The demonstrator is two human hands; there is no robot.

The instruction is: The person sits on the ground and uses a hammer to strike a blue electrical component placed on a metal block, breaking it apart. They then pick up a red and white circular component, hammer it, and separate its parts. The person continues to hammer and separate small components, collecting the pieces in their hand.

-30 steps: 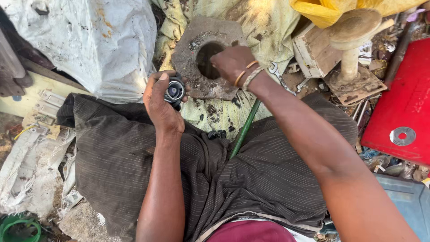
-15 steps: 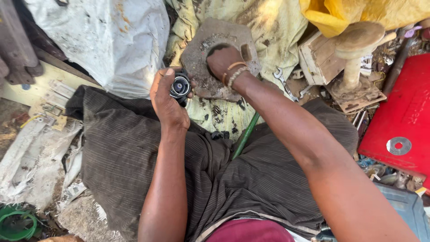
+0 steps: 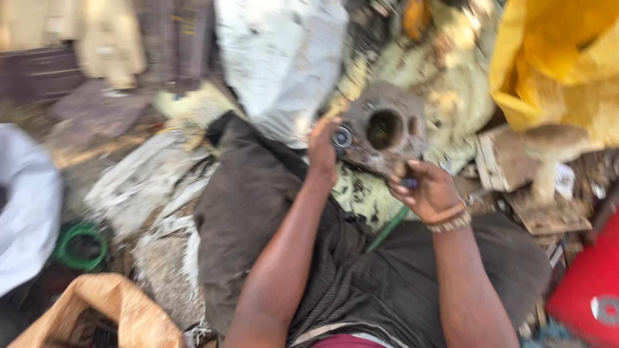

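A dirty grey metal plate with a round hole lies on stained cloth in front of my lap. My left hand grips a small round black and silver part at the plate's left edge. My right hand, with bracelets on its wrist, is lifted beside the plate's lower right edge, palm turned up. Its fingers pinch a small dark bluish piece. The frame is blurred, so fine detail is lost.
A red metal case sits at the right. Behind it are a yellow sack and a wooden stand. White sacks, a green coil and a brown bag lie at the left. A green rod crosses my lap.
My right hand has come out of the plate's hole and turned palm up with a small piece in its fingers. The view has swung left and blurred. My left hand stays on the round part.
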